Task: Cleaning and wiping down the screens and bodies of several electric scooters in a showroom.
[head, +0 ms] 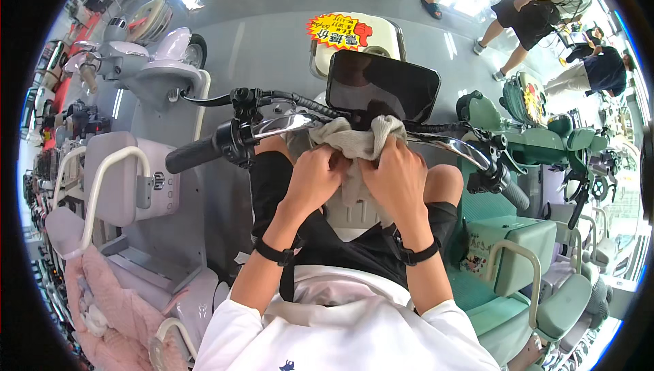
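Note:
A light grey cloth (334, 138) is draped over the middle of the chrome handlebar (286, 124) in front of me. My left hand (318, 174) grips the cloth on its left side. Close beside it, my right hand (396, 174) clutches the cloth's right part. Cloth folds hang down between the two hands, and my fingertips are partly hidden in them. Just beyond the cloth stands a dark display screen (383, 85), tilted and reflecting a figure. Black rubber grips end the bar: the left grip (191, 156) and the right grip (515, 194).
A cream front box (357, 39) with a bright printed sticker is ahead of the screen. A pale lilac scooter (153, 64) stands to the left, with a pink plush cover (117, 294) lower down. Green scooters (521, 253) crowd the right side. Several people (549, 8) are at upper right.

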Demonstrator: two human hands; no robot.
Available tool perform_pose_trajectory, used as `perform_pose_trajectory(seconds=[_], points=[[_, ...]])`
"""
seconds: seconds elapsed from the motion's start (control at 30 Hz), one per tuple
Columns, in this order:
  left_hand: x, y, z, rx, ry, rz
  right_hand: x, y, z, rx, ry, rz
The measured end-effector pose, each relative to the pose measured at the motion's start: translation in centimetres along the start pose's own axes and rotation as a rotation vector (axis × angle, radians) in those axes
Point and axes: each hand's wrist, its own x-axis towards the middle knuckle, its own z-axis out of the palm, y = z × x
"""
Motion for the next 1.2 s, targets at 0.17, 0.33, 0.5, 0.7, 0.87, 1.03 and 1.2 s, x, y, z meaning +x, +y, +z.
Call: perform_pose_trajectory(seconds=[0.17, 0.33, 0.5, 0.7, 0.87, 1.03, 1.2], points=[[0.7, 2.1, 1.2, -0.426, 0.267, 0.374, 3.4, 0.7, -1.2, 0.046, 0.165, -0.062], [1.6, 1.8, 0.7, -0.144, 0.140, 0.299, 3.5, -0.1, -0.7, -0.034, 0.169, -0.106], [0.0, 0.0, 0.4, -0.025, 0.052, 0.261, 1.4, -0.8, -0.5, -0.015, 0.038, -0.095], [1.5, 3.0, -0.8, -0.096, 0.046, 0.246, 4.9, -1.1, -1.3, 0.012, 0.133, -0.140], [3.3, 4.8, -1.4, -0.122, -0.009, 0.180, 6.7, -0.9, -2.3, 0.043, 0.213, -0.161], [3.1, 4.2, -1.1, 0.064, -0.041, 0.133, 4.1, -0.5, -2.1, 0.082, 0.012, -0.058], [4.9, 5.5, -1.4, 0.110, -0.046, 0.203, 4.7, 0.0, -2.3, 0.181, -0.043, -0.007]])
